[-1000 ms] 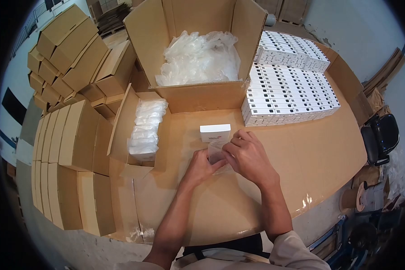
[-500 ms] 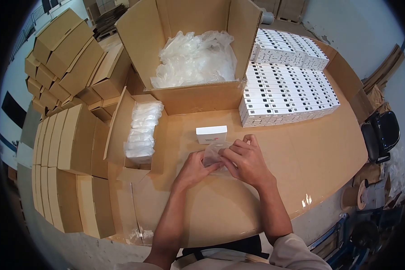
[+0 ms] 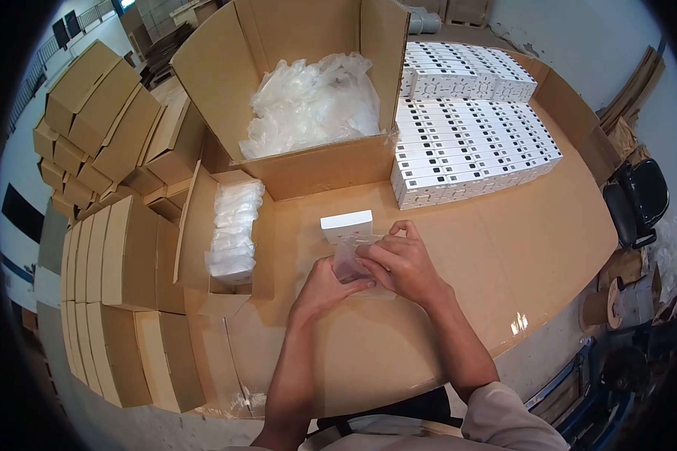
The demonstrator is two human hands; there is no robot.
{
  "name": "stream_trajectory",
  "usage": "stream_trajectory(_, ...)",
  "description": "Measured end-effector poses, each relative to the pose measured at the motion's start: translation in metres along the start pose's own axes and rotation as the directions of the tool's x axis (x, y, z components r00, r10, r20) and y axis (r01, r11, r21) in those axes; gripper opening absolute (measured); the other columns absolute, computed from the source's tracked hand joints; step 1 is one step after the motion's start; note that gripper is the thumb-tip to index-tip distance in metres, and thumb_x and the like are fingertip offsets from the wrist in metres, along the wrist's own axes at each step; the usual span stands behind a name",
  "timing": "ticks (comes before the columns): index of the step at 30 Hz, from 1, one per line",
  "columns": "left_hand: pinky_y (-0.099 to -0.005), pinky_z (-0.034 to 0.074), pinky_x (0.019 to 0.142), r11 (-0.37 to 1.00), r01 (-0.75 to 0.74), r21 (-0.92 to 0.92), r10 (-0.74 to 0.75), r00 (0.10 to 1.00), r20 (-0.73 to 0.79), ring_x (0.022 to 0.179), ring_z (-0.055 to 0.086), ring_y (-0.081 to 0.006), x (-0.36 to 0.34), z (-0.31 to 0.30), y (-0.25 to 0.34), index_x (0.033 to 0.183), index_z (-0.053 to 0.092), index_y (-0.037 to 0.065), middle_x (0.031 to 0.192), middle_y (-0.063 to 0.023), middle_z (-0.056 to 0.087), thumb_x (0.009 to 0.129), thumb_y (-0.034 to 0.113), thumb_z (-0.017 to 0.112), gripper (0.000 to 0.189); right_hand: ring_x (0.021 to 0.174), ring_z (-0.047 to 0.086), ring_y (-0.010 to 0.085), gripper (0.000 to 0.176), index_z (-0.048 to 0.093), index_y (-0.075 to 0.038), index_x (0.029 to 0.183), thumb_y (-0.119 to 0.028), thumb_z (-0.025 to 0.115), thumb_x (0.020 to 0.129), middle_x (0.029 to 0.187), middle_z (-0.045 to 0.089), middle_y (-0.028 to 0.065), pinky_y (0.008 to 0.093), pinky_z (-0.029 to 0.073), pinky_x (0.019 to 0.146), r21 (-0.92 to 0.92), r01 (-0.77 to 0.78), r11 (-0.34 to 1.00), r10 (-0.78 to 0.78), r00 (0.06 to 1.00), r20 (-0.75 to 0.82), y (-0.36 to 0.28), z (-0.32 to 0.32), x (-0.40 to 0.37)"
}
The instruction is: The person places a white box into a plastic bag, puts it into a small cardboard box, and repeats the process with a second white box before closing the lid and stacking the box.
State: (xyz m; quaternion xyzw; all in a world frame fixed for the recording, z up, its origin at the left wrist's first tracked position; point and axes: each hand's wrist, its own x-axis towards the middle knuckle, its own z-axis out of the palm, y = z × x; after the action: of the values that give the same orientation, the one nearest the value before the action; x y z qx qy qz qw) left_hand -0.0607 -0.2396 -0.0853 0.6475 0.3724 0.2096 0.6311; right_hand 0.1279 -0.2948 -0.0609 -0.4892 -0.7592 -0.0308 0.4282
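A clear plastic bag (image 3: 346,259) is stretched between my two hands above the cardboard-covered table. My left hand (image 3: 325,292) grips its lower left side, thumb pointing right. The fingers of my right hand (image 3: 402,261) pinch the bag's upper right edge, with the little finger raised. Just beyond the bag stands a small white box (image 3: 347,223), its lower part overlapped by the plastic. Left of my hands, an open carton (image 3: 262,259) holds a row of white boxes in clear bags (image 3: 233,237).
At the back, a large open carton (image 3: 320,169) holds a heap of clear bags (image 3: 312,101). White boxes (image 3: 478,154) are stacked in rows at the back right. Brown cartons (image 3: 120,255) pile up on the left. A black chair (image 3: 639,203) stands beyond the table's right edge.
The camera view has shifted slightly, moving the surroundings in frame. My hands stay on the bag, whose upper edge now overlaps the front of the small white box.
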Motion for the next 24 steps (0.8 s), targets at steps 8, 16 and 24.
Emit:
stream_trajectory(8,-0.0327,0.056,0.087,1.0,-0.012,-0.024,0.011,0.999,-0.051,0.094,0.071,-0.0142,-0.003,0.002,0.008,0.105,0.074,-0.002,0.102,-0.008,0.078,0.083,0.01,0.087,0.028,0.083,0.061,0.0182,0.017,0.071,-0.005,0.11,-0.013,0.071,0.095,0.086,0.068,0.0052,0.0368,0.045,0.087,0.348,-0.16,0.924,0.238,0.952,-0.193,0.002,-0.011,0.001)
stream_trajectory(16,-0.0311,0.056,0.088,0.999,-0.002,-0.047,-0.002,0.997,-0.077,0.093,0.07,-0.0137,0.002,-0.011,-0.011,0.101,0.076,0.0,0.099,-0.0054,0.077,0.081,0.014,0.09,0.028,0.112,0.064,0.0181,0.027,0.068,-0.005,0.126,-0.006,0.063,0.099,0.121,0.069,0.007,0.0329,0.05,0.094,0.647,-0.374,0.665,0.544,0.836,-0.076,0.051,0.017,-0.014)
stream_trajectory(24,-0.0318,0.056,0.089,0.986,-0.05,-0.161,0.036,0.996,-0.087,0.095,0.07,-0.0141,0.001,-0.009,-0.008,0.103,0.074,0.0,0.1,-0.0046,0.076,0.081,0.01,0.089,0.028,0.114,0.064,0.0201,0.049,0.07,-0.007,0.132,-0.007,0.081,0.084,0.128,0.069,0.0098,0.0337,0.054,0.094,0.687,-0.346,0.639,0.389,0.916,0.099,0.059,0.034,-0.012)
